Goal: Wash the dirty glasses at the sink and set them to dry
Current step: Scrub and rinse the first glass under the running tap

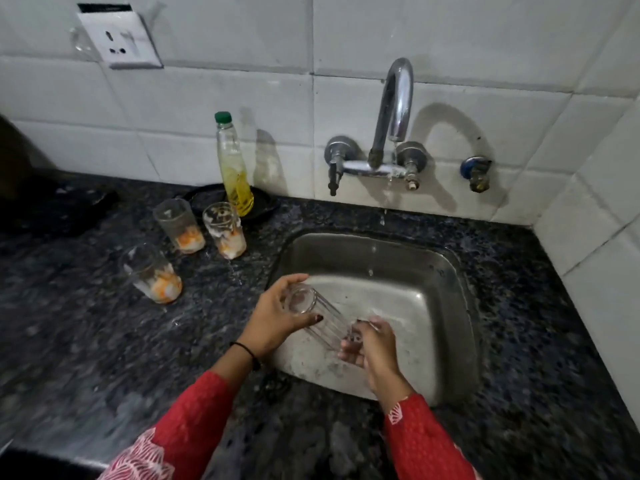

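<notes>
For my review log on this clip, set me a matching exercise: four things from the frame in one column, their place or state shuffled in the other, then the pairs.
Things
1. clear glass
2. plastic bottle
3. nearest dirty glass
4. tap

Place or state
A. green cap, yellow liquid inside
B. fixed to the tiled wall
C. tilted over the sink, gripped by the left hand and right hand
D. on the counter, orange and white residue at the bottom

Pairs: 1-C, 2-A, 3-D, 4-B

The wall (242,81) is covered with white tiles, and a white socket plate (119,39) is fixed to it. A dark speckled stone counter (86,341) is set below.
</notes>
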{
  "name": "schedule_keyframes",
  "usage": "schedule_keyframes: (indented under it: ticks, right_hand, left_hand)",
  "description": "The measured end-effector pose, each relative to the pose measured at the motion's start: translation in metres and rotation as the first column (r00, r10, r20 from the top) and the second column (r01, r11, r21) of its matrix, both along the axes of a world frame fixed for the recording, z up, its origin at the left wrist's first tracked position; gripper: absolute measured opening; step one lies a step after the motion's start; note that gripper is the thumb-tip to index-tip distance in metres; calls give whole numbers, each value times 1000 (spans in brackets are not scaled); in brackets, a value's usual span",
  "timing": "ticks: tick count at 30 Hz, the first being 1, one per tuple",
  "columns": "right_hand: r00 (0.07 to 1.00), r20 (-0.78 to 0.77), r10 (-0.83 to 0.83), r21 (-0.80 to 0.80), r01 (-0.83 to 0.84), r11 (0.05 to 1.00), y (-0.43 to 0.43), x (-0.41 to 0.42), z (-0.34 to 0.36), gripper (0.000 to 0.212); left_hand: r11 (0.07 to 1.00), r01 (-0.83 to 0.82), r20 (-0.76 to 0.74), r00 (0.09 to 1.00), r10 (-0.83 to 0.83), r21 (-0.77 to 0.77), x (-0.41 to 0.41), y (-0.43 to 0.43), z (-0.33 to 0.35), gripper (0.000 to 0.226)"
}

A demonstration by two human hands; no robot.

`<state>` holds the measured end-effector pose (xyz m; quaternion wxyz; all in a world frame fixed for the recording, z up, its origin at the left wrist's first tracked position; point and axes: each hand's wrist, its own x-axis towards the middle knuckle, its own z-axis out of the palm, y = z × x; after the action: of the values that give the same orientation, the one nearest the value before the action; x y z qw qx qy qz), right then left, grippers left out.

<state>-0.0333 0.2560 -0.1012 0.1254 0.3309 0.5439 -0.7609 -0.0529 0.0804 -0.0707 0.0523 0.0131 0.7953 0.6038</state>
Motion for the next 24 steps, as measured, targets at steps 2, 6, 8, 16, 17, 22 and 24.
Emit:
schedule_keyframes:
  ticks: [2, 6, 8, 16, 17, 22, 24]
  right_hand:
    - [986, -134, 100, 233, -66, 970, 10, 2, 2, 45]
    - [789, -184, 585, 685, -324, 653, 1, -4, 20, 88]
    - [691, -202, 694, 800, -293, 524, -17, -18, 33, 96]
    - [470, -668, 577, 740, 330, 587, -156, -116, 130, 68]
    - [437, -693, 574, 715, 316, 624, -187, -134, 141, 68]
    - [319, -746, 584, 652, 172, 739, -366, -225, 162, 69]
    - [346, -713, 610, 667, 67, 742, -440, -258, 159, 67]
  left_hand:
    - [999, -27, -6, 1000, 28, 29, -3, -5, 4, 66]
    - [999, -28, -69, 997, 31, 34, -14, -12, 27, 67]
    - [999, 15, -113, 994, -9, 49, -22, -17, 45, 69]
    - [974, 61, -424, 905, 39, 219, -79, -130, 146, 83]
    - [964, 49, -432, 899, 72, 262, -90, -158, 155, 83]
    - [946, -121, -444, 860, 252, 302, -158, -313, 172, 76]
    - [932, -235, -413, 847, 335, 274, -184, -377, 170, 74]
